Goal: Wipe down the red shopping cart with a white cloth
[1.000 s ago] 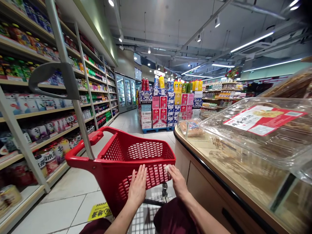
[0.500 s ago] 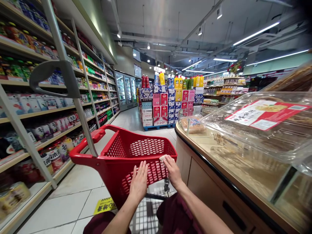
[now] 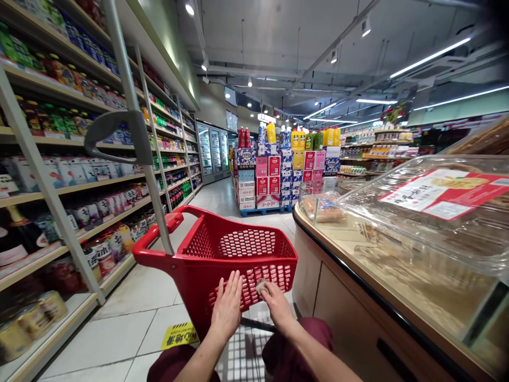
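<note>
In front of me stands a red plastic shopping cart point(image 3: 191, 278) with perforated sides and a grey pole that carries a looped grip. Flat and with its fingers stretched out, my left hand point(image 3: 227, 305) rests against the near side panel. My right hand point(image 3: 277, 305) is closed on a small whitish cloth point(image 3: 261, 286), pinched in the fingertips at the lower holes of the same panel. Most of the cloth is hidden by the fingers. Through the top opening, the cart's inside shows its far perforated wall.
Drink shelves point(image 3: 79, 191) line the left side. To my right is a counter point(image 3: 350, 297) with clear-lidded food packs point(image 3: 433, 212). Ahead, stacked drink cartons point(image 3: 268, 180) stand on a blue pallet. A yellow floor sticker point(image 3: 178, 335) lies beside the cart.
My right hand has slid with the cloth from the panel's upper rim down and to the left. My left hand stays on the panel. The view has turned slightly left.
</note>
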A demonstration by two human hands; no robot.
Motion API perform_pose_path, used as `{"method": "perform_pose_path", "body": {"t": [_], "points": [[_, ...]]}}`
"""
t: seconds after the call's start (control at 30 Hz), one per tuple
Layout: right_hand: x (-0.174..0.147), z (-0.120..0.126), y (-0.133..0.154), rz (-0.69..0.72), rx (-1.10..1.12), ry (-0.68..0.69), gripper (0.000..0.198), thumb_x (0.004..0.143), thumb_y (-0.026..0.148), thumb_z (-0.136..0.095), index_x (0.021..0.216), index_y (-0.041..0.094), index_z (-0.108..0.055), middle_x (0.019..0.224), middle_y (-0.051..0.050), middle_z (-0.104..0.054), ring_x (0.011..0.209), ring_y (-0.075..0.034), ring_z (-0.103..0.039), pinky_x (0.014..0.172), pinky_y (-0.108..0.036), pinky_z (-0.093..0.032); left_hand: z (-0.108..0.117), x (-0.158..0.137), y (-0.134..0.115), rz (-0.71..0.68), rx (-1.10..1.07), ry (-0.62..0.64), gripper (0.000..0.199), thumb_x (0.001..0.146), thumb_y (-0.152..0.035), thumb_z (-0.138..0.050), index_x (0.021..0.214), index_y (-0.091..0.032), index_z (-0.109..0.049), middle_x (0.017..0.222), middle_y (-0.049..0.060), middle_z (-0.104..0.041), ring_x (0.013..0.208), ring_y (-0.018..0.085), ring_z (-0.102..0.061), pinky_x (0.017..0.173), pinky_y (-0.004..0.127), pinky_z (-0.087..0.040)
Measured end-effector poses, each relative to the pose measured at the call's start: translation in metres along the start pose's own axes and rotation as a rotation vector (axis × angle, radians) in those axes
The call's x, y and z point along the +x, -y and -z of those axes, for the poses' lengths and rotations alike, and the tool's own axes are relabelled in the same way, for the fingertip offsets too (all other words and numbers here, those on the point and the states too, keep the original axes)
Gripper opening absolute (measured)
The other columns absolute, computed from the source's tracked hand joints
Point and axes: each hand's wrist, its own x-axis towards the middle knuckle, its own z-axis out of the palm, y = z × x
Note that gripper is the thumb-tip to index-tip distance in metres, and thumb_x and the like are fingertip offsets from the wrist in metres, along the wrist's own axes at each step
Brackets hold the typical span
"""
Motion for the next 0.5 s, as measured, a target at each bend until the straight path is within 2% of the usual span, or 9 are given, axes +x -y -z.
{"method": "perform_pose_path", "body": {"t": [0.2,0.37,0.5], "points": [[0.024,0.005,0.013,0.005,0.028,-0.085,0.032,0.088,0.015,-0.038,0.115,0.019,-0.054,0.119,-0.009,-0.051,0.114,-0.020,-0.042,0.093,-0.035,-0.040,0.011,-0.005,0.013,0.072,0.017,-0.003,0.064,0.072,-0.019,-0.038,0.134,-0.014,-0.027,0.143,0.007,-0.027,0.133,0.020,-0.017,0.108,0.044,-0.012],[0.008,-0.007,0.025,0.067,-0.016,0.023,0.029,0.085,0.009,-0.042,0.102,0.022,-0.061,0.100,-0.006,-0.060,0.096,-0.017,-0.053,0.079,-0.030,-0.048,0.014,-0.015,0.022,0.068,0.020,-0.026,0.063,0.072,-0.022,-0.040,0.134,-0.014,-0.028,0.142,0.007,-0.028,0.133,0.020,-0.016,0.108,0.044,-0.013],[0.026,-0.003,0.038,0.063,0.034,-0.080,0.032,0.087,0.014,-0.040,0.115,0.023,-0.054,0.116,-0.007,-0.053,0.111,-0.019,-0.045,0.091,-0.035,-0.042,0.016,-0.017,0.029,0.113,0.018,-0.026,0.063,0.071,-0.019,-0.040,0.133,-0.013,-0.030,0.141,0.008,-0.030,0.133,0.021,-0.017,0.109,0.044,-0.012]]}}
